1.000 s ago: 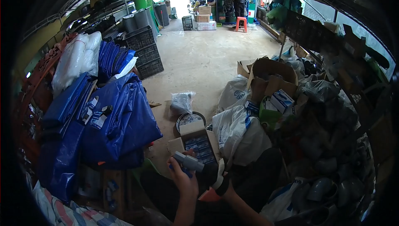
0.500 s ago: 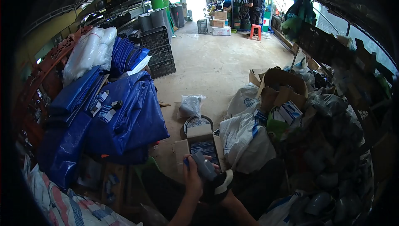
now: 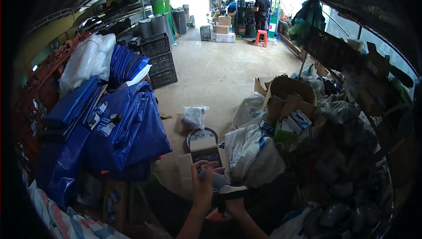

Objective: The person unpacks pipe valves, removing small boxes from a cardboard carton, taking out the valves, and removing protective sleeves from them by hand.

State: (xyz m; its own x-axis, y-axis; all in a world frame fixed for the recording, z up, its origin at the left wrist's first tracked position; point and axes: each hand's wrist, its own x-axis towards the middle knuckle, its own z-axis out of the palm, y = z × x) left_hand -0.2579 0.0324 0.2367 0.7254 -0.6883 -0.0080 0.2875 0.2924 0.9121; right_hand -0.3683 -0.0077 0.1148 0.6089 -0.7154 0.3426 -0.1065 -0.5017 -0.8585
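Observation:
My left hand (image 3: 204,185) is raised in front of an open cardboard box (image 3: 185,173), its fingers around a grey plastic piece (image 3: 215,178). Below and to the right is my right hand (image 3: 235,206), beside a dark item with a pale, whitish band (image 3: 233,189); its fingers are mostly hidden in shadow. Dark blue packs show inside the box, partly behind my left hand. Just beyond the box lie a round patterned tray (image 3: 212,132) and a clear plastic bag (image 3: 194,118) with grey contents.
Folded blue tarps (image 3: 127,129) are piled at the left, near stacked black crates (image 3: 162,76). White sacks (image 3: 246,146), a large open carton (image 3: 292,85) and grey pipe fittings (image 3: 336,212) lie at the right. A person (image 3: 262,10) stands far off by a red stool (image 3: 261,38).
The view has shifted slightly, so the surroundings appear further left. My left hand's fingers are now spread higher over the grey piece, and the pale-banded item lies flatter.

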